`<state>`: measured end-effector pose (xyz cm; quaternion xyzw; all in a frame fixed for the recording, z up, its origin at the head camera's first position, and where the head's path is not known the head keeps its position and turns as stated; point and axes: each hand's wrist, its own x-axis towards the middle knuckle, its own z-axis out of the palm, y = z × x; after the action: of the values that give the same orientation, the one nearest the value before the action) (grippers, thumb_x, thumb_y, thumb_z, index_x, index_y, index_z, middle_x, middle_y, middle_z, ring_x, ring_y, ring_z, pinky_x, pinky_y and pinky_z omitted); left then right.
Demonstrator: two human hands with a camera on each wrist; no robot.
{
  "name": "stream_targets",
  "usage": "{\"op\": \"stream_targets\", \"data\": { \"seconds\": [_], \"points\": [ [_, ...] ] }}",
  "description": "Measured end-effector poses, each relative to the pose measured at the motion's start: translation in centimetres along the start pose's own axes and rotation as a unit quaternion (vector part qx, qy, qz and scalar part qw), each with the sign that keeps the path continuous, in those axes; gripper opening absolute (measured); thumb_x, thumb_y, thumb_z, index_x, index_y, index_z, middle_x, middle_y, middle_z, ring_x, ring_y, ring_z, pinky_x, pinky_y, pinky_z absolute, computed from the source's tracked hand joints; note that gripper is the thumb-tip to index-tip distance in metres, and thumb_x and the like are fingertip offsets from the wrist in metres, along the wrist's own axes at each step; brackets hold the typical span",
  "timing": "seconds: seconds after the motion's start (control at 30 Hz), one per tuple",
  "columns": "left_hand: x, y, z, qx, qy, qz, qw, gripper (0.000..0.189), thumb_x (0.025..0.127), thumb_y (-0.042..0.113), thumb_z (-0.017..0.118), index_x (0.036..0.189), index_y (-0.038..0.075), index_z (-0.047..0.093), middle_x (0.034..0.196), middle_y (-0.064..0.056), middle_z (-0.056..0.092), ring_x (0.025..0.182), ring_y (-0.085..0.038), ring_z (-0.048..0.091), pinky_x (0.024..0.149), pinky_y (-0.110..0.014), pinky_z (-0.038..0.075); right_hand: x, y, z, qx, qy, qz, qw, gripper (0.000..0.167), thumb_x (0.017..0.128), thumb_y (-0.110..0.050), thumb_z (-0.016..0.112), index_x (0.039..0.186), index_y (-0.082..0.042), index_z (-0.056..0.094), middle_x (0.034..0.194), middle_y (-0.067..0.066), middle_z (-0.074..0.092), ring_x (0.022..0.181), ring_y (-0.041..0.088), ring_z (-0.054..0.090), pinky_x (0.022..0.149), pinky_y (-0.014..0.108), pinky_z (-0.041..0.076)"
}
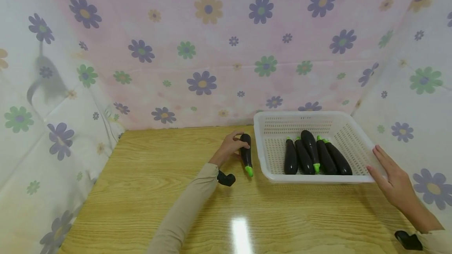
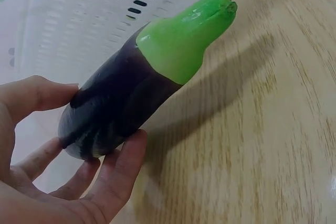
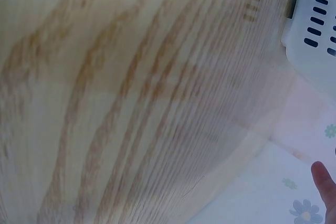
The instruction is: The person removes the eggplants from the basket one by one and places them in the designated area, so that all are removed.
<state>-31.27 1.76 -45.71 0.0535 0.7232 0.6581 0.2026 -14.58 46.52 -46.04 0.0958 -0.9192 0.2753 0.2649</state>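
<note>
The grip of the left hand (image 1: pixel 231 146) pinches an eggplant (image 1: pixel 246 154), with the thumb on one side of its dark body and the fingers on the other. This eggplant is just left of a white basket (image 1: pixel 319 179), its dark end far and its bright green stem end near; whether it touches the wood-grained surface (image 1: pixel 169 211) cannot be told, though its shadow falls there. The right hand (image 1: pixel 395 181) has its grip spread, fingers straight and thumb apart, at the right rim of the basket; the head view shows the thumb overlapping that rim, while the right wrist view shows only one fingertip. Inside the basket, five more eggplants (image 1: pixel 290 158) lie side by side in the near part, four with green ends far and the middle one turned, its green end near. Patterned cloth (image 1: pixel 208 46) with flowers stands at the far, left and right sides, and a light reflection shines on the surface's near part
</note>
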Motion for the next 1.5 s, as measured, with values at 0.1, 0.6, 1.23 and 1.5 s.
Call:
{"op": "stream_targets", "data": {
  "seconds": [0.1, 0.6, 1.23, 1.5],
  "points": [
    [0.2, -0.3, 0.1, 0.000, 0.002, -0.001, 1.0000, 0.067, 0.081, 0.007, 0.069, 0.142, 0.011, 0.042, 0.124, -0.021, 0.050, 0.098, -0.034, 0.059, 0.068, -0.046, 0.056, -0.1, 0.0, 0.0, 0.000, 0.005, -0.001, 1.0000, 0.060, 0.091, -0.007, 0.057, 0.147, -0.006, 0.034, 0.154, -0.001, 0.024, 0.134, -0.006, 0.016, 0.107, 0.013, 0.007],
    [0.4, -0.4, 1.1, 0.128, 0.051, 0.029, 0.9901, 0.063, 0.081, 0.010, 0.071, 0.139, 0.011, 0.048, 0.123, -0.019, 0.051, 0.092, -0.029, 0.061, 0.054, -0.036, 0.056, -0.1, -0.3, 0.2, -0.007, 0.005, 0.006, 0.9999, 0.061, 0.091, -0.007, 0.058, 0.147, -0.006, 0.034, 0.153, 0.011, 0.027, 0.135, -0.005, 0.015, 0.106, 0.013, 0.007],
    [-0.1, -0.1, 1.0, 0.136, 0.059, 0.045, 0.9879, 0.064, 0.083, 0.012, 0.071, 0.141, 0.008, 0.045, 0.115, -0.023, 0.055, 0.079, -0.024, 0.064, 0.059, -0.038, 0.057, 0.0, -0.2, 0.1, -0.010, 0.002, 0.015, 0.9998, 0.061, 0.092, -0.009, 0.056, 0.148, -0.008, 0.032, 0.153, 0.010, 0.025, 0.135, -0.005, 0.013, 0.108, 0.017, 0.005],
    [-0.6, 0.1, 0.3, 0.108, 0.054, 0.027, 0.9922, 0.067, 0.084, 0.013, 0.071, 0.144, 0.008, 0.040, 0.130, -0.024, 0.048, 0.097, -0.032, 0.062, 0.065, -0.044, 0.057, -0.1, -0.3, 0.2, -0.007, 0.002, 0.013, 0.9999, 0.060, 0.092, -0.008, 0.056, 0.148, -0.007, 0.033, 0.154, -0.003, 0.022, 0.135, -0.004, 0.013, 0.108, 0.015, 0.005]
  ]
}}
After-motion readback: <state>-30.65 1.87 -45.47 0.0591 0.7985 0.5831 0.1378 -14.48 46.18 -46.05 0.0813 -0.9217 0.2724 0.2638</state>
